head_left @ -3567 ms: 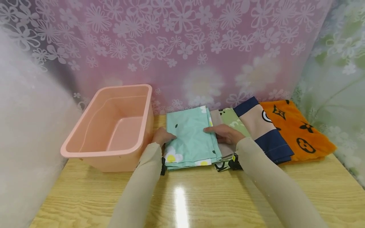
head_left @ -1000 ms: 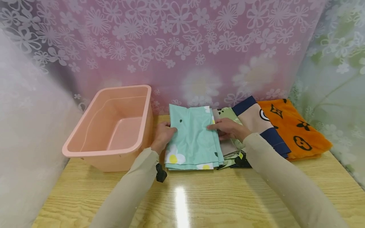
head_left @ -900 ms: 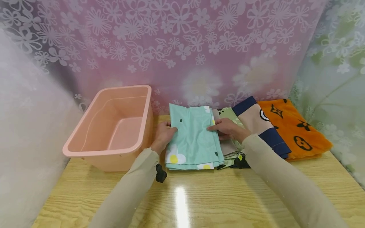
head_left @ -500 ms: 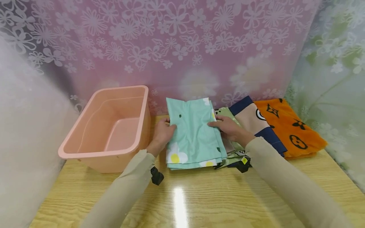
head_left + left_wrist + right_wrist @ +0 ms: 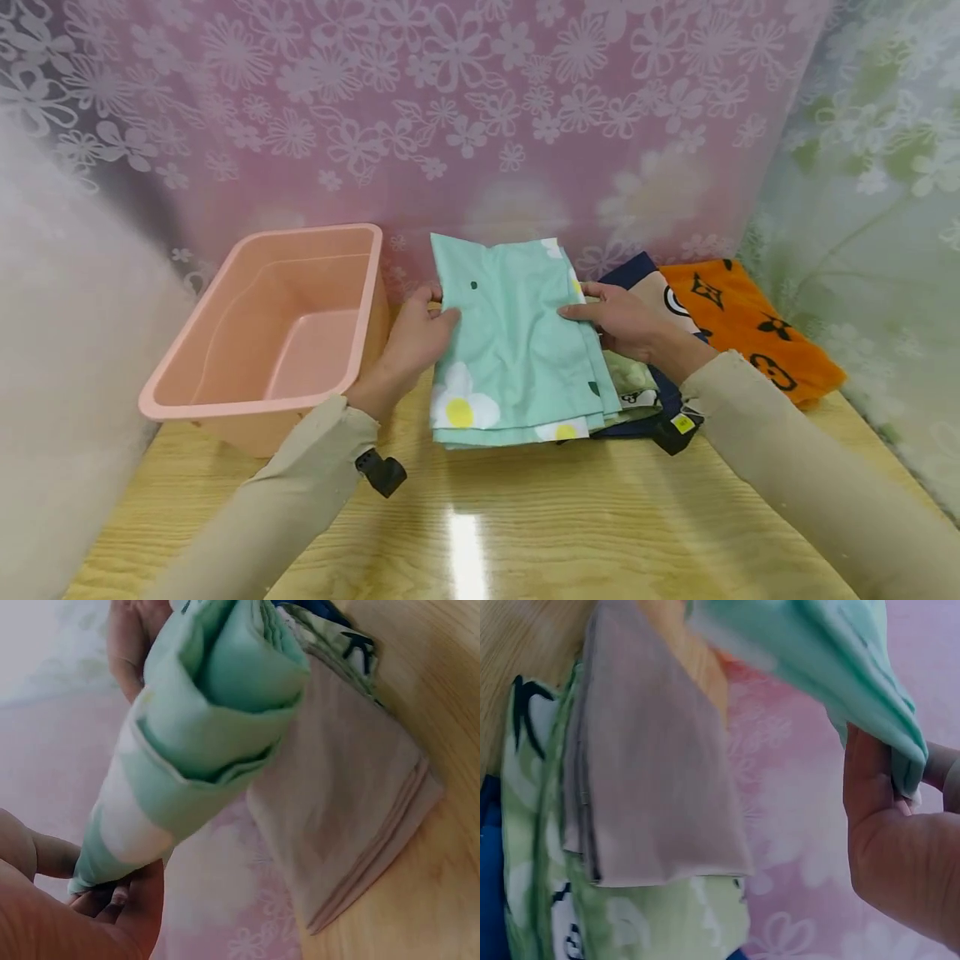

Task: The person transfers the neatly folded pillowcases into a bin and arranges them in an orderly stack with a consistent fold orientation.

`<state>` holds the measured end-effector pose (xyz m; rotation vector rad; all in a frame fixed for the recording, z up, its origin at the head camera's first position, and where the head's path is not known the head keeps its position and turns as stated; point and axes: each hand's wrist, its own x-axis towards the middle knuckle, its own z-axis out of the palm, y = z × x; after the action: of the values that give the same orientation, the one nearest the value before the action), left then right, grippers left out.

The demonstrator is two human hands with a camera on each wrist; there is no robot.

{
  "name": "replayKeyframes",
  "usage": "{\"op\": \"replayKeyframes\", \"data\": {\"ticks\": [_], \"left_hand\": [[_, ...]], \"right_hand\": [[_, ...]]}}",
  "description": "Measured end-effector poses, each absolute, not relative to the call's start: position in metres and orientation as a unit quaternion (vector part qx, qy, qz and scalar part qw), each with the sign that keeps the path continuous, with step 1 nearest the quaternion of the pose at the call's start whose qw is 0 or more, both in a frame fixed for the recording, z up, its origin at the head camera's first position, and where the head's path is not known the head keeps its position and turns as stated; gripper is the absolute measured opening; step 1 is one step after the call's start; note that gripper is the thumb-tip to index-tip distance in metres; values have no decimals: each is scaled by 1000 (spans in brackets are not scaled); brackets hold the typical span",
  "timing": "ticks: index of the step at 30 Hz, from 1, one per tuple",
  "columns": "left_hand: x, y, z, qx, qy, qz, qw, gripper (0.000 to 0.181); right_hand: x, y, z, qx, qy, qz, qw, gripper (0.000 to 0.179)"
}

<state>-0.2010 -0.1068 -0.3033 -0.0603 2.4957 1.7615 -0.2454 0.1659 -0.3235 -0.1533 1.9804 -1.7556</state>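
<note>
Both hands hold up a folded mint-green cloth with white daisies [image 5: 517,342] in the head view. My left hand [image 5: 415,337] pinches its left edge, thumb on the front. On the opposite edge, my right hand [image 5: 637,323] has the same kind of pinch. The wrist views show the cloth raised above a folded mauve-beige cloth [image 5: 656,765], which lies over a light green patterned cloth [image 5: 626,922]. In the head view the mint cloth hides the mauve-beige one.
A pink plastic tub [image 5: 262,430] stands on the wooden table [image 5: 562,517] to the left. On the right lie a navy and beige folded cloth [image 5: 651,290] and an orange cloth with black motifs [image 5: 738,312]. A flowered pink curtain [image 5: 480,175] hangs behind.
The mint cloth has come up off the neighbouring cloths and toward me, with both hands gripping its edges. Earlier it lay flat on the table.
</note>
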Motion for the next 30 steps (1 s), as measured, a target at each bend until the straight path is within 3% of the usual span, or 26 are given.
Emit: {"op": "replayKeyframes", "data": {"ticks": [15,26,30], "left_hand": [[-206,-146,-246,-2,814,567,126,36],[-212,-177,-215,27,844,521,126,33],[-215,-189,-204,34,854,502,135,41]], "right_hand": [[-236,155,-272,-105,720,-641,245,56],[-239,127,-245,-122,712,-645,249,49],[-242,117,-239,-126,718,-635,254,52]]}}
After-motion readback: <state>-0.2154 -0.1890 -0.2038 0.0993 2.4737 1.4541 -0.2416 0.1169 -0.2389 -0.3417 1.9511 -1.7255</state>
